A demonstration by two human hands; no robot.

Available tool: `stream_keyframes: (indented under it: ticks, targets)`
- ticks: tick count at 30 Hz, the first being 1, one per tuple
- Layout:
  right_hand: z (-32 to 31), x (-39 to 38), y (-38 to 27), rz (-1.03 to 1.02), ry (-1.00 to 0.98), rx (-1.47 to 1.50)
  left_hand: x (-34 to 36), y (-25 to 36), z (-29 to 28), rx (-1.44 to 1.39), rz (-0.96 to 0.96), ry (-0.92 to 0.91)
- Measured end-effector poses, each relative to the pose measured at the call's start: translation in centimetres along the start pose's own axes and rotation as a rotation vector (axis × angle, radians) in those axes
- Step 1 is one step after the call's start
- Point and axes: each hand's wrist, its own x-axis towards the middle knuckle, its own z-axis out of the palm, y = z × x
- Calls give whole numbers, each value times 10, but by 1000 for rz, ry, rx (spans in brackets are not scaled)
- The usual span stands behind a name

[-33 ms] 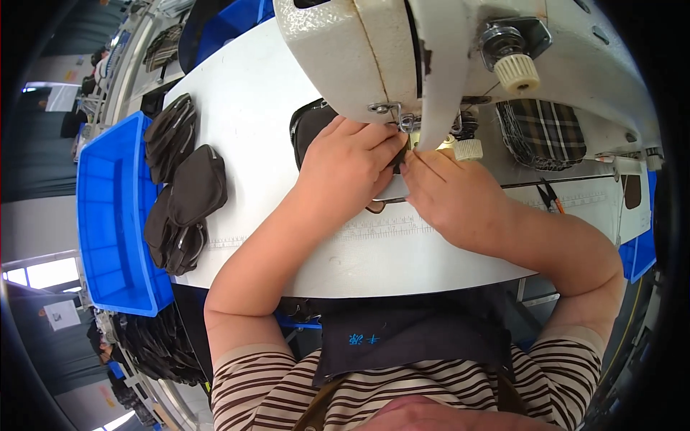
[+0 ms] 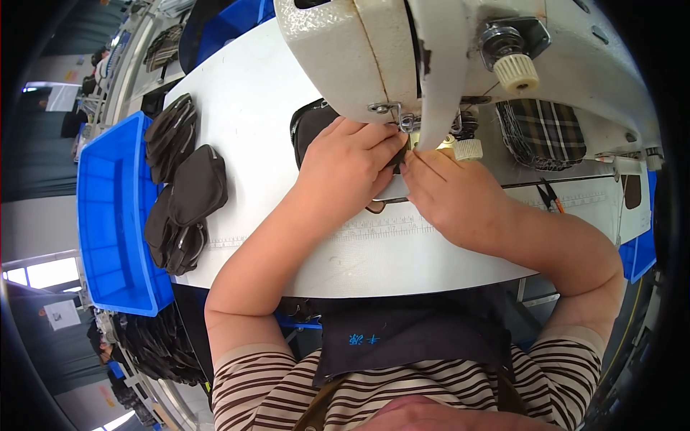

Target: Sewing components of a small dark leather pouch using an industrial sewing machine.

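Note:
A dark brown zippered pouch (image 2: 307, 133) lies under the head of a white sewing machine (image 2: 352, 54), largely covered by my hands. My left hand (image 2: 350, 167) rests over the pouch, its fingers closed on the fabric beside the needle area. Close against it, my right hand (image 2: 454, 195) has thumb and fingertips pinched together at the pouch's right edge, just below the presser foot. The fingertips and the seam between them are mostly hidden. A small brown loop (image 2: 375, 207) sticks out below my left hand.
Several finished-looking dark pouches (image 2: 198, 185) lie at the table's left, beside a blue plastic bin (image 2: 118, 215). Plaid fabric pieces (image 2: 543, 134) are stacked under the machine arm. Small orange-handled snips (image 2: 550, 197) lie at the right. A printed ruler (image 2: 374, 228) runs along the white tabletop (image 2: 345, 266).

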Motion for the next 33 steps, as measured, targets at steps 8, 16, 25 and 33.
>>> stream_keyframes:
  ticks: [8, 16, 25, 33]
  targets:
    - [-4, 2, 2, -13, 31, -18, -2, -24, -10, -474, -83, -109]
    - [-5, 0, 1, -58, 0, -18, 0, -23, 2, -324, -113, -147]
    - [-5, 12, 16, 191, 15, 109, -3, -29, 7, -722, -367, -62]
    - [8, 21, 20, 136, 139, -194, 1, -24, 5, -801, -423, -38]
